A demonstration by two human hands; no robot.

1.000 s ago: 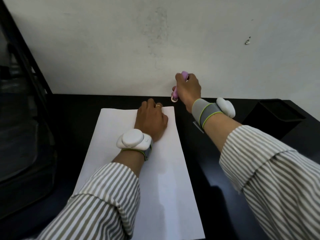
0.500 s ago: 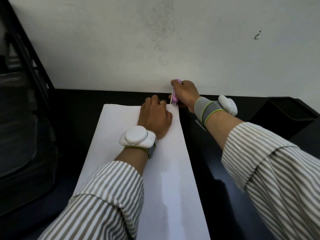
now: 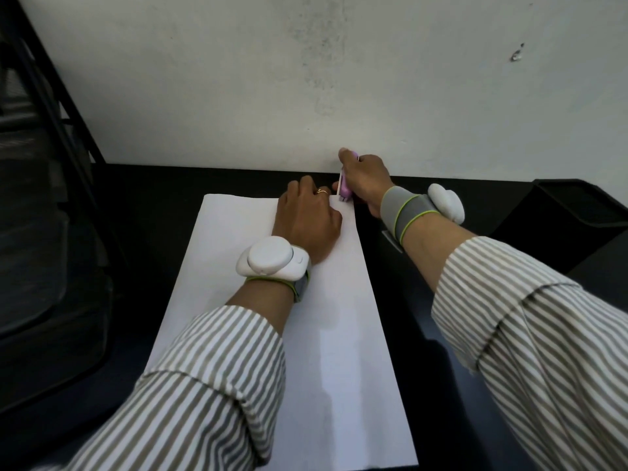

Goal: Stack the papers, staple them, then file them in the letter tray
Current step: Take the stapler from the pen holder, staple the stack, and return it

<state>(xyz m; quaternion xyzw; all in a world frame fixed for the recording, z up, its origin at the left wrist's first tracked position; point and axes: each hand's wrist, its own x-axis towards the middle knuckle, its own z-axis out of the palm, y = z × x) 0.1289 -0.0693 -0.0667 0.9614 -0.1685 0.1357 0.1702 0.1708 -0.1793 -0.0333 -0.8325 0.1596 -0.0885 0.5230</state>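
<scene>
1. White sheets of paper [image 3: 323, 334] are laid as one squared stack on the black desk top [image 3: 153, 205]. The stack runs lengthwise away from the person, with its far edge near the off-white wall.
2. The stack is held down near its far right corner by the left hand [image 3: 306, 219], which rests knuckles-up with fingers bent. Whether the edge is pinched or merely pressed cannot be told.
3. A small lilac plastic stapler [image 3: 345, 188] is gripped in the right hand [image 3: 365, 180], with the fingers curled round it. Its mouth is set at the far right corner of the stack.
4. The stapling step is judged to be in hand: stacking looks done and filing is not begun.
5. A firm squeeze is called for next, with the corner seated fully in the mouth and the sheets kept aligned, so that no sheet is missed.
6. A black open-topped container [image 3: 560, 212] stands well apart at the right. Whether it is the letter tray cannot be told.
</scene>
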